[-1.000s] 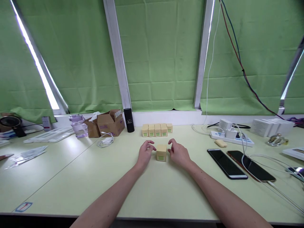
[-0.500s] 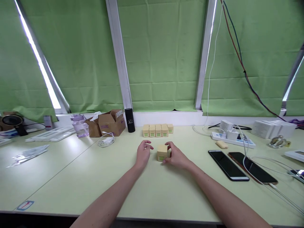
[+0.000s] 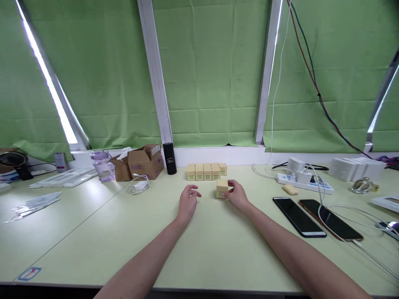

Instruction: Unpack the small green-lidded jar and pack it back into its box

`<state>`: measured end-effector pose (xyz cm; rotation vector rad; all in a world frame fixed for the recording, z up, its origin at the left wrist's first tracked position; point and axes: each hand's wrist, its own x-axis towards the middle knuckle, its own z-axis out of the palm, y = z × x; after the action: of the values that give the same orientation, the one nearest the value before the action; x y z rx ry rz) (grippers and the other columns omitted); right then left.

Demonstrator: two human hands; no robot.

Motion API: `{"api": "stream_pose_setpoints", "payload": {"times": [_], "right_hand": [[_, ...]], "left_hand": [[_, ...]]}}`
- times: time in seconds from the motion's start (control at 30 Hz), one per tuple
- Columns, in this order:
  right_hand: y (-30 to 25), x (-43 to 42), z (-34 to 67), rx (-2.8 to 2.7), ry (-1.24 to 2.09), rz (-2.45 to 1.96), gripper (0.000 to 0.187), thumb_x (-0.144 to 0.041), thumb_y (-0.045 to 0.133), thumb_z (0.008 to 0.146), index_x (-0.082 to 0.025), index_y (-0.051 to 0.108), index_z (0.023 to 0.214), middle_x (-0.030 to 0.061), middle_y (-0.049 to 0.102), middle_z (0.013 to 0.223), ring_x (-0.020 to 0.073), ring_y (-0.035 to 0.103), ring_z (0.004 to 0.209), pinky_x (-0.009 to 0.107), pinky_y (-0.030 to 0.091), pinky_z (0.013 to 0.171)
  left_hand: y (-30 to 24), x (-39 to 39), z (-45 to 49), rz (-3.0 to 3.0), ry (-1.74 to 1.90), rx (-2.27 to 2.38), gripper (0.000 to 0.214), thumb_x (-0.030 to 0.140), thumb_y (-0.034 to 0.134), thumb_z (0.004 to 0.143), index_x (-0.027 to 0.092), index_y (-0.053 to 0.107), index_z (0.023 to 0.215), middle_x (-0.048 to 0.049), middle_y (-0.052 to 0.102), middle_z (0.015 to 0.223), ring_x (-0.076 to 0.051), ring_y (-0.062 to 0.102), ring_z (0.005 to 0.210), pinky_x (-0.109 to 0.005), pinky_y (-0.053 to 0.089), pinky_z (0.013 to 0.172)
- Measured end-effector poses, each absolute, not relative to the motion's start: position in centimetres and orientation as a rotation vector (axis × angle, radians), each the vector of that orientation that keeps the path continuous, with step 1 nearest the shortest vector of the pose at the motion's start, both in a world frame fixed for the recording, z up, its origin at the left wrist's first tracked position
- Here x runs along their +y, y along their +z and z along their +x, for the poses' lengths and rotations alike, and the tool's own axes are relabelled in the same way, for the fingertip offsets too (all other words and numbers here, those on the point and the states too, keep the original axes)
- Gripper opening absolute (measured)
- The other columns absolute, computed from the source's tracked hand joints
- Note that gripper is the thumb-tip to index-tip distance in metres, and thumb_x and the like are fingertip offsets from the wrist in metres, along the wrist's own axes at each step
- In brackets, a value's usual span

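Observation:
My right hand (image 3: 236, 193) grips a small tan cardboard box (image 3: 222, 187) with a green label, thumb at its front and fingers on its right side. Behind it stands a row of several like boxes (image 3: 203, 172), the one at the right end set slightly farther back. The held box is just in front of the right end of that row. My left hand (image 3: 188, 201) rests to the left over the table (image 3: 199, 249), fingers apart and curved, with nothing in it.
Two phones (image 3: 299, 216) and a white power strip (image 3: 305, 184) with looping cables lie on the right. Toward the back left are a black cylinder (image 3: 169, 158), an open brown carton (image 3: 146, 162), a purple bottle (image 3: 103, 167) and a coiled white cable (image 3: 138, 185).
My right hand has carried the small box away from me and to the right, closer to the row. My left hand has stayed nearly still.

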<state>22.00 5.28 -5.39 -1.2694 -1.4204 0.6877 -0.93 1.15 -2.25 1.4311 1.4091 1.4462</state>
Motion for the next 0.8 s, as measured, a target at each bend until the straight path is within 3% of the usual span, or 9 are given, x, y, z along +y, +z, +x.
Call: {"api": "stream_pose_setpoints", "payload": {"times": [0.07, 0.23, 0.4, 0.63, 0.8], "right_hand": [[-5.4, 6.4, 22.9, -1.399, 0.658, -1.304, 0.047, -0.015, 0.078, 0.067, -0.020, 0.065, 0.112, 0.0084, 0.073, 0.119, 0.0155, 0.067, 0.072, 0.031, 0.056, 0.068], [-5.3, 9.0, 24.9, -1.326, 0.591, -1.441, 0.051, -0.014, 0.077, 0.070, -0.018, 0.065, 0.119, 0.0102, 0.073, 0.124, 0.0235, 0.070, 0.103, 0.034, 0.056, 0.083], [-5.3, 11.1, 25.4, -1.297, 0.637, -1.583, 0.058, -0.016, 0.073, 0.077, -0.021, 0.064, 0.134, 0.0093, 0.073, 0.129, 0.0168, 0.072, 0.078, 0.026, 0.055, 0.064], [-5.1, 12.6, 24.7, -1.157, 0.662, -1.690, 0.056, -0.021, 0.073, 0.084, -0.021, 0.059, 0.138, 0.0144, 0.065, 0.139, 0.0143, 0.073, 0.071, 0.024, 0.057, 0.054], [-5.0, 13.2, 24.0, -1.061, 0.714, -1.658, 0.041, -0.019, 0.068, 0.091, -0.017, 0.059, 0.131, 0.0139, 0.073, 0.121, 0.0149, 0.074, 0.068, 0.024, 0.060, 0.055]], "left_hand": [[-2.3, 1.2, -0.9, 1.431, 1.447, 1.408, 0.027, 0.026, 0.053, 0.072, 0.023, 0.061, 0.098, -0.0019, 0.073, 0.077, -0.019, 0.052, 0.066, -0.030, 0.034, 0.063], [-2.2, 1.1, -0.9, 1.426, 1.449, 1.412, 0.026, 0.027, 0.054, 0.072, 0.023, 0.061, 0.096, -0.0026, 0.073, 0.076, -0.020, 0.055, 0.069, -0.031, 0.036, 0.065], [-1.9, 0.6, -0.6, 1.434, 1.414, 1.427, 0.028, 0.024, 0.052, 0.072, 0.023, 0.061, 0.099, -0.0022, 0.073, 0.078, -0.019, 0.056, 0.071, -0.029, 0.036, 0.064], [-1.8, 0.3, -0.3, 1.471, 1.386, 1.456, 0.028, 0.021, 0.049, 0.074, 0.022, 0.061, 0.100, -0.0039, 0.074, 0.079, -0.021, 0.060, 0.079, -0.030, 0.039, 0.066], [-1.9, 0.4, -0.4, 1.495, 1.383, 1.453, 0.027, 0.021, 0.049, 0.077, 0.022, 0.061, 0.101, -0.0041, 0.074, 0.079, -0.021, 0.061, 0.082, -0.031, 0.041, 0.067]]}}
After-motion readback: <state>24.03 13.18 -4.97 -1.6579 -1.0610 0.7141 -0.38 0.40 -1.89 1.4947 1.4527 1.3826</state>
